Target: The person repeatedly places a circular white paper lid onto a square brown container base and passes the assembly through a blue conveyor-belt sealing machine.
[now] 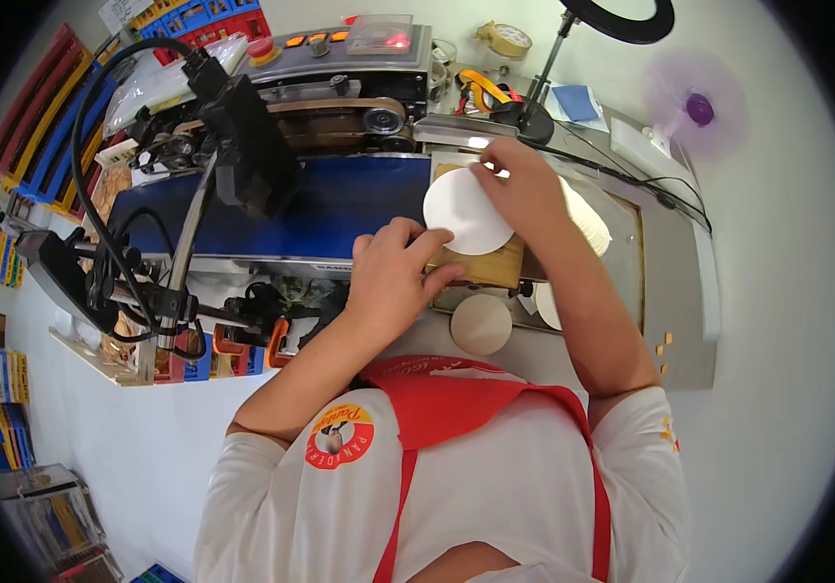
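A round white disc [467, 213], thin and flat, lies tilted over a tan block [494, 268] at the right end of a blue conveyor belt [366, 208]. My right hand [523, 186] pinches the disc's upper right edge between thumb and fingers. At the disc's lower left edge is my left hand [403, 270], its thumb and index finger apart, the index fingertip touching the rim. Behind my right forearm stands a fanned row of white discs [585, 215], partly hidden. A greyish round disc [481, 325] lies on the metal table nearer my body.
A band sealing machine [344, 73] runs behind the belt. A black camera head on a metal arm [250, 138] overhangs the belt's left part. A ring light stand [545, 80], a spinning fan [698, 109] and cables [628, 171] are at the back right. Small tan cubes [660, 350] lie at right.
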Demonstrator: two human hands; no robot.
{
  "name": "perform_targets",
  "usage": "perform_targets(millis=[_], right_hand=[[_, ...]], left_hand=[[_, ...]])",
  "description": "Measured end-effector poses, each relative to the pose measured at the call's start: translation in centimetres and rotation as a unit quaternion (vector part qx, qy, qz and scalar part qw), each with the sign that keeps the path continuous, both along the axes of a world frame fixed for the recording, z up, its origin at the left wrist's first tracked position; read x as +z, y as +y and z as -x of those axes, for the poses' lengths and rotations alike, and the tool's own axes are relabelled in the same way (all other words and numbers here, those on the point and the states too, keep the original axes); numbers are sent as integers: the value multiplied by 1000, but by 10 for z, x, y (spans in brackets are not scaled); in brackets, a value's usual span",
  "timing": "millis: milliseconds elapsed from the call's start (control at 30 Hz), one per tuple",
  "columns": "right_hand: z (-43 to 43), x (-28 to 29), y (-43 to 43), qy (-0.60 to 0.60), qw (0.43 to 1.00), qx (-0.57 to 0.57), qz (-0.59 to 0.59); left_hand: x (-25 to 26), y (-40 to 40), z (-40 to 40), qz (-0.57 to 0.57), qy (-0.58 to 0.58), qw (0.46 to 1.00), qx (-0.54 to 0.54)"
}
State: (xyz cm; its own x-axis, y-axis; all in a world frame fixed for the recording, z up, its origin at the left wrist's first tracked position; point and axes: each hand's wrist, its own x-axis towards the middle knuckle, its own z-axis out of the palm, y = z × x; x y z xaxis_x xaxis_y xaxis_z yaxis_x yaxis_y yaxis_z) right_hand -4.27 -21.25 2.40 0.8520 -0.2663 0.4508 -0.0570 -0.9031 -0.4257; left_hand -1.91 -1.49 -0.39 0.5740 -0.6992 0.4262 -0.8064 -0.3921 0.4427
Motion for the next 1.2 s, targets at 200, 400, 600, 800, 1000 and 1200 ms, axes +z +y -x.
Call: perform_targets(millis=[200,400,600,800,1000,1200], right_hand=[[43,-2,-6,89,992,-16,-94],[24,-10,1,54,992,26,-109],[-9,-13,14,63,993,66,-77],[-26,-7,31,93,992,79,-32],[-37,-6,43,102,989,109,-19],[-50,-6,56,98,986,133,-13]], left_hand=[[-2,2,0,36,-30,999,-15],[-4,13,-14,21,-37,998,34],[-8,30,-31,0,-48,995,89],[-13,45,-40,4,-65,989,133],[-15,59,-44,1,-83,981,175],[-19,72,-49,-3,-87,973,213]])
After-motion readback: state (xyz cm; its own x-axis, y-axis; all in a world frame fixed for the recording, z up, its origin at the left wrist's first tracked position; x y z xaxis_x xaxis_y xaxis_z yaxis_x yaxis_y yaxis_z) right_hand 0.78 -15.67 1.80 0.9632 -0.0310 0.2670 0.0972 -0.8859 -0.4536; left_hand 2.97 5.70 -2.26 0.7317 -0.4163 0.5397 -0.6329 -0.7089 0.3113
